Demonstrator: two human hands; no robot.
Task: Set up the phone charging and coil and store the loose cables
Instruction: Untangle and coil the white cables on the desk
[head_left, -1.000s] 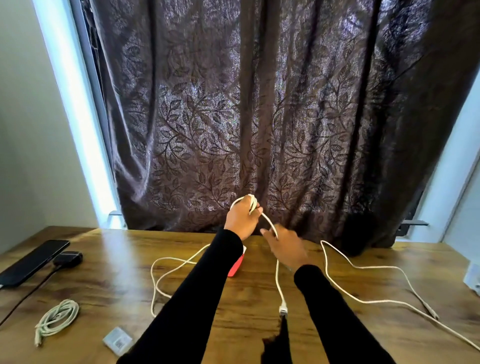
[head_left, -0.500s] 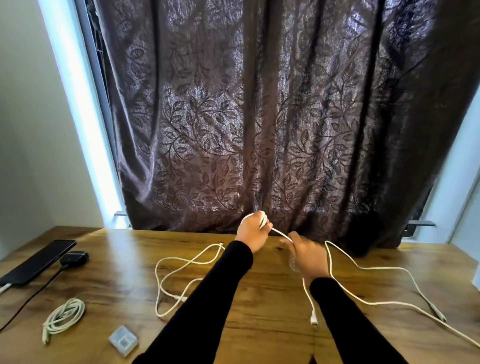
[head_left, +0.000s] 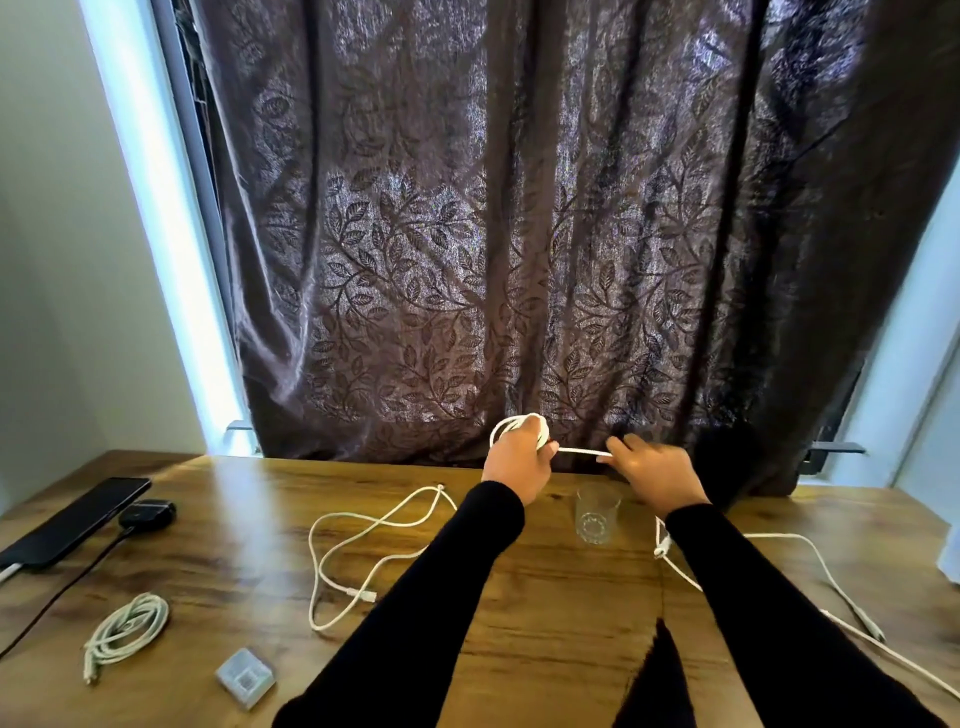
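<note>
White cable (head_left: 576, 451) runs tight between the two hands, up at about 12 o'clock over the wooden table (head_left: 545, 613). The left hand (head_left: 517, 462) has its fingers curled round a small bunch of white loops. The right hand (head_left: 657, 467) pinches the same cable just beside it, and the end of the cable hangs down by the right sleeve.

A clear glass (head_left: 596, 517) stands on the table between the two arms. A second white cable (head_left: 363, 540) lies loose at about 10 o'clock. A third one (head_left: 831, 582) trails off at 3 o'clock.

At 8 o'clock lies a coiled cable (head_left: 127, 631), with a little clear box (head_left: 245, 676) near it. At 9 o'clock a dark phone (head_left: 78, 519) lies flat, touching a black charger (head_left: 148, 513).
</note>
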